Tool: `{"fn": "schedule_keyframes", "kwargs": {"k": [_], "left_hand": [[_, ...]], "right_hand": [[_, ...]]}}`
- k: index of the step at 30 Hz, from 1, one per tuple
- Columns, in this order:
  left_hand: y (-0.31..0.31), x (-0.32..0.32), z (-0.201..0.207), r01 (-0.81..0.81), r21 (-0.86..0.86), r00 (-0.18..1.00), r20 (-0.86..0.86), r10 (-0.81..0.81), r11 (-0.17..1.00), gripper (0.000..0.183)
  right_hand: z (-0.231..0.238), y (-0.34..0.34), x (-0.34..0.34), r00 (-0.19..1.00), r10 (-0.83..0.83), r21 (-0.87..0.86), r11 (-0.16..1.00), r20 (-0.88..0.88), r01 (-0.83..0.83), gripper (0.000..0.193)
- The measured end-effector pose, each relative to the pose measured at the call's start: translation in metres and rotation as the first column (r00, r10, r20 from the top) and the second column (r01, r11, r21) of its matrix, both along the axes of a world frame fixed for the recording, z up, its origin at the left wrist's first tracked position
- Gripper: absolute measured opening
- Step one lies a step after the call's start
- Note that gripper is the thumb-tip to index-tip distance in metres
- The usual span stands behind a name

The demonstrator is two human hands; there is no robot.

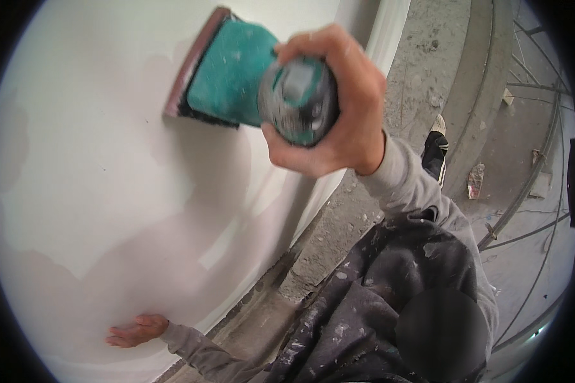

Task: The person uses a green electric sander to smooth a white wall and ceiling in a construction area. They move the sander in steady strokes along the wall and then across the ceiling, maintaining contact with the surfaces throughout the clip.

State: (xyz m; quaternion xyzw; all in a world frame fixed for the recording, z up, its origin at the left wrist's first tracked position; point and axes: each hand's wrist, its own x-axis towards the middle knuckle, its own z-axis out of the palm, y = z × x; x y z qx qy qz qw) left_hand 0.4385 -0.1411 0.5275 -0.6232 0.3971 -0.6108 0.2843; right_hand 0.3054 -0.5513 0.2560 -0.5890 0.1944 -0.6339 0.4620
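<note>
My right hand [358, 96] is wrapped round the rounded body of a teal and black power sander [230, 70]. The sander's reddish-brown pad edge [195, 60] faces the smooth white wall [76, 159], and it looks to be against the surface. Slight blur lies over the tool's rounded end and my fingers. Lower down on the left, my left hand [137, 330] is stretched out with its palm toward the wall, apparently resting on it, and holds nothing. Soft shadows of my arms and the tool fall across the wall.
Rough, dusty concrete floor [338, 242] runs along the wall's base. My shoe [436, 150] stands there. Dark bars or cables [536, 210] cross the floor at right, near a crumpled wrapper [475, 180]. A pale vertical edge [390, 25] bounds the wall.
</note>
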Motion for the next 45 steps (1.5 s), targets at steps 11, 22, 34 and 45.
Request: {"fn": "schedule_keyframes", "kwargs": {"k": [11, 22, 34, 45], "left_hand": [[-0.001, 0.0, 0.0, 0.027, 0.006, 0.998, -0.062, -0.026, 1.0, 0.061], [0.005, 0.002, 0.002, -0.017, 0.016, 0.999, -0.045, 0.018, 1.0, 0.06], [0.004, 0.001, -0.003, -0.064, -0.021, 0.997, -0.034, 0.063, 0.998, 0.062], [0.017, 0.007, -0.004, -0.034, -0.058, 0.997, -0.075, 0.029, 0.998, 0.062]], "right_hand": [[-0.008, -0.036, -0.015, 0.986, 0.138, -0.059, 0.988, -0.091, -0.144, 0.065], [0.032, 0.001, -0.011, 0.994, 0.085, -0.097, 0.991, -0.066, -0.091, 0.055], [0.038, -0.006, -0.007, 0.994, 0.059, -0.159, 0.985, -0.091, -0.073, 0.057], [0.05, 0.004, -0.003, 0.992, 0.09, -0.206, 0.973, -0.084, -0.105, 0.057]]}}
